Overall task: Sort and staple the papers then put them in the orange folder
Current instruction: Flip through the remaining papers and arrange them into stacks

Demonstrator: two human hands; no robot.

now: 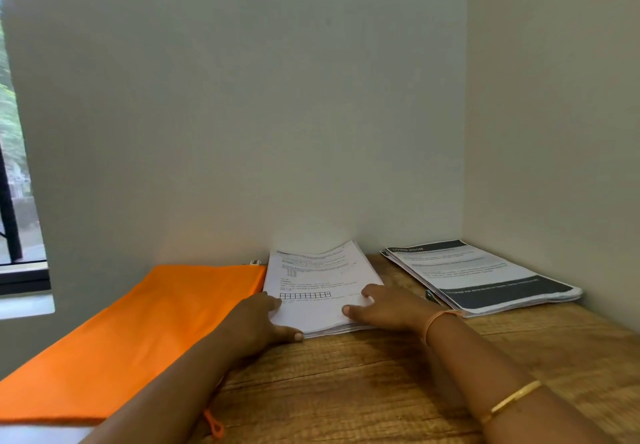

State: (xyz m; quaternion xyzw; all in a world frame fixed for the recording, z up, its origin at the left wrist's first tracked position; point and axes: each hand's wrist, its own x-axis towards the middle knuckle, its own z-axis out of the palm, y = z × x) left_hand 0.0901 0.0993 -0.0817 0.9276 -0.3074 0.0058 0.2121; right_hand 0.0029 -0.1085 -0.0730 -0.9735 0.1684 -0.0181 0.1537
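The orange folder (138,332) lies flat on the table (381,391), left side, its contents hidden. Just beside it lies the white printed stack of papers (318,280), with the left hand (256,322) and right hand (391,305) resting loose-fingered on its near corners.

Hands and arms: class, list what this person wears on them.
No sleeves show on either arm. The left hand and its arm carry nothing visible. Behind the right hand, the wrist has a thin orange band, and a slim gold bangle circles the forearm.
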